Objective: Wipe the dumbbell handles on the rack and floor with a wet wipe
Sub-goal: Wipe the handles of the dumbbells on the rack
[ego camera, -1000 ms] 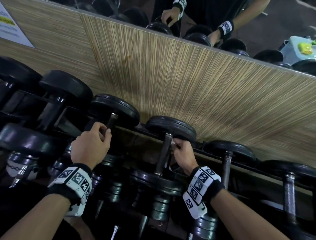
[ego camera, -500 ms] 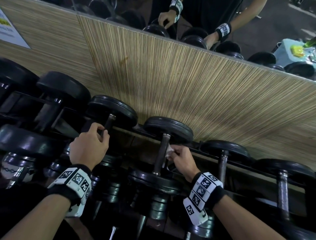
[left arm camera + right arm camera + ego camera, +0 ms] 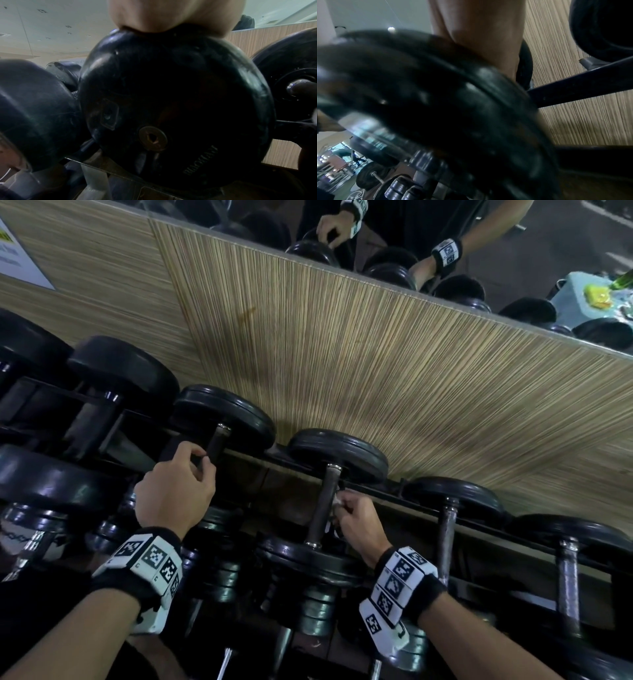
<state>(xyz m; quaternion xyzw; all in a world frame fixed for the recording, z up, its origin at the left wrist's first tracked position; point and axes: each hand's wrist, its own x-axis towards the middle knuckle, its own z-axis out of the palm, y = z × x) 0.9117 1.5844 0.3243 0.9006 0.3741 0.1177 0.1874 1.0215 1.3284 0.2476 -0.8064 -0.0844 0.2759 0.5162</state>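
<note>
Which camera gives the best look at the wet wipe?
The head view: the wet wipe shows white in the right hand beside a dumbbell handle. Neither wrist view shows it clearly.

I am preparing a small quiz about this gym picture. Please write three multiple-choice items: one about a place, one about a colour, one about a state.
1. Where is the wet wipe?
A. on the floor
B. in the right hand, against a dumbbell handle
C. on the wooden panel

2. What colour are the dumbbell end weights?
A. black
B. red
C. yellow

3. What is the left hand doing?
A. hanging free
B. lying flat on the panel
C. curled round a dumbbell handle

Answers: 1 B, the right hand pinches the white wipe beside the middle handle. 2 A, every weight on the rack, like this one, is black. 3 C, the left hand has its fingers closed on the handle.
</note>
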